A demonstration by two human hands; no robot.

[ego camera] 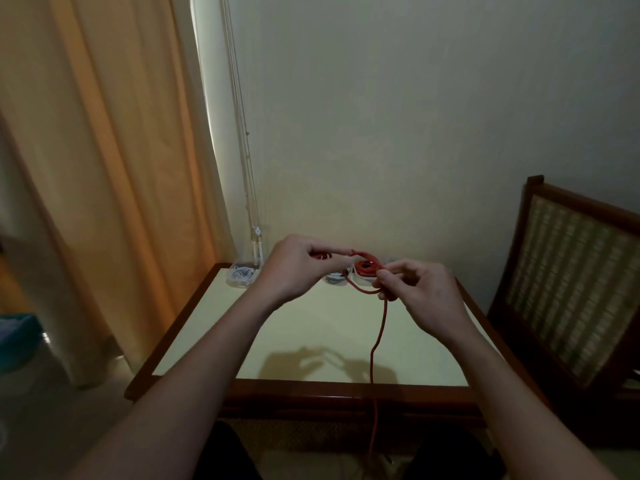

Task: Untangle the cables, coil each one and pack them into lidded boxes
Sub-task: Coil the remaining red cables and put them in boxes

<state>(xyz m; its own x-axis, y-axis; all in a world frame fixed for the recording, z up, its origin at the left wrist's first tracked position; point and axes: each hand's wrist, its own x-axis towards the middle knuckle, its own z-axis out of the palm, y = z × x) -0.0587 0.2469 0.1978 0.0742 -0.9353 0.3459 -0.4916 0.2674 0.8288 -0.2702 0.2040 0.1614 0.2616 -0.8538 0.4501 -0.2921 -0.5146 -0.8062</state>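
left hand (298, 270): raised over table (304, 327), pinches red cable (382, 323) end
right hand (424, 292): fingers curled, pinches cable loop
red cable: strung between hands, tail hangs past near table edge
clear box (252, 283): far left, holds white cable (239, 273)

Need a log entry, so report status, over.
Left hand and right hand pinching red cable over table. Tail hangs past near edge. Nothing blocking.

Light: dim, glowing through the orange fabric curtain (104, 168).
Shadows: soft, at the front edge of the pale wooden-framed bench (415, 358).
Edges: bent.
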